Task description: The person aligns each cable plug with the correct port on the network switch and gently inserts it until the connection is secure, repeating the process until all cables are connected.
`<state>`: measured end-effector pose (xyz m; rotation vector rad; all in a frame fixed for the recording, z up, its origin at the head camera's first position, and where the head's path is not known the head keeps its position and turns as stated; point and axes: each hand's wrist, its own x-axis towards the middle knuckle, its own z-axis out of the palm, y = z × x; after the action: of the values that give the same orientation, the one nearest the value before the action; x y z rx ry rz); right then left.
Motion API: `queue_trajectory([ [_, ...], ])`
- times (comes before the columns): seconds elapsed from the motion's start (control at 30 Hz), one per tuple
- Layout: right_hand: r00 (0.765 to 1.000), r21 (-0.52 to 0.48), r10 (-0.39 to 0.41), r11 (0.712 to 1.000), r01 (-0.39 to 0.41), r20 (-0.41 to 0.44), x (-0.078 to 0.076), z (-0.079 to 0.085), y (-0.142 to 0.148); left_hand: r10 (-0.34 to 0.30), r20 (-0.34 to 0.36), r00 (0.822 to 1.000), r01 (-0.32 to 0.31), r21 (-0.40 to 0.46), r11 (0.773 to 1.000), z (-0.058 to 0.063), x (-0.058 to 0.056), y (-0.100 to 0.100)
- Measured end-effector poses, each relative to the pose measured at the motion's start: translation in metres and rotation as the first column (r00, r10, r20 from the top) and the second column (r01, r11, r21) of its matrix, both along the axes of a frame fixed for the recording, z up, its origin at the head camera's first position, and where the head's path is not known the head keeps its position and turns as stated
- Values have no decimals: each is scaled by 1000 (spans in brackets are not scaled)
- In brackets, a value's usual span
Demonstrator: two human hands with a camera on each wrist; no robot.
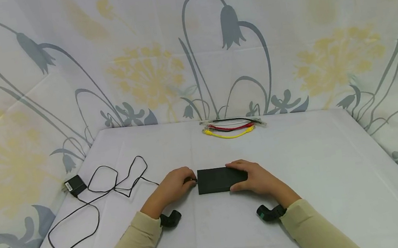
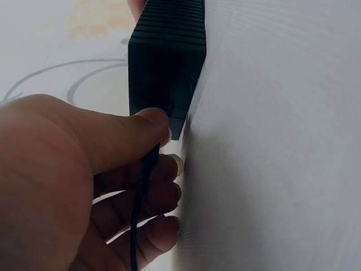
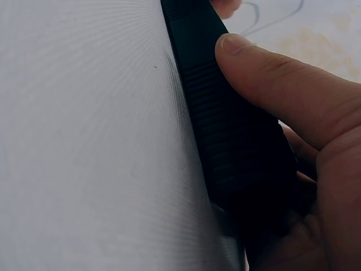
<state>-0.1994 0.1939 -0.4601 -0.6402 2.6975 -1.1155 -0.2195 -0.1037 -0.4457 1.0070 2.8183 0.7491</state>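
The table point(image 1: 340, 164) gives passage at right; looped cable point(image 1: 115, 188) obstructs the left.

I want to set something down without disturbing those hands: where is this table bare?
The biggest bare patch of table lies between the right hand and the right edge. Another lies between the black box and the cables; a third, between the sleeves. It's crowded on the left, where the charger and its cord spread toward the left hand.

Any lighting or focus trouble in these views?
Head: fairly even light, but the black box shows little detail; left wrist: the box's near end is nearly black, the floral backdrop blurred; right wrist: its lower end sinks into darkness, faint moire-like lines across the white tabletop.
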Motion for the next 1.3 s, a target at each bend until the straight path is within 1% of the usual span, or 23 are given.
queue_trajectory([
  [0.2,1000,0,0,1000,0,4,1,2,-1,-9,5,1000,9,4,1000,-1,-1,0],
  [0.5,1000,29,-8,1000,8,2,0,1,-4,14,-31,999,-15,-23,1000,-2,-2,4],
  [0.63,1000,31,-15,999,15,0,2,4,-6,39,-42,998,-39,-15,999,-1,0,5],
  [0.77,999,44,-41,998,41,3,5,7,-11,80,-32,996,-80,5,997,-2,0,5],
  [0.97,995,97,-95,991,95,-8,10,11,-19,129,-11,992,-129,17,992,-3,-2,5],
  [1.13,992,136,-123,983,126,-32,12,12,-24,144,-24,989,-143,22,989,-1,-3,5],
  [1.3,985,185,-167,967,173,-48,13,10,-29,128,-45,991,-127,24,992,3,-1,7],
])
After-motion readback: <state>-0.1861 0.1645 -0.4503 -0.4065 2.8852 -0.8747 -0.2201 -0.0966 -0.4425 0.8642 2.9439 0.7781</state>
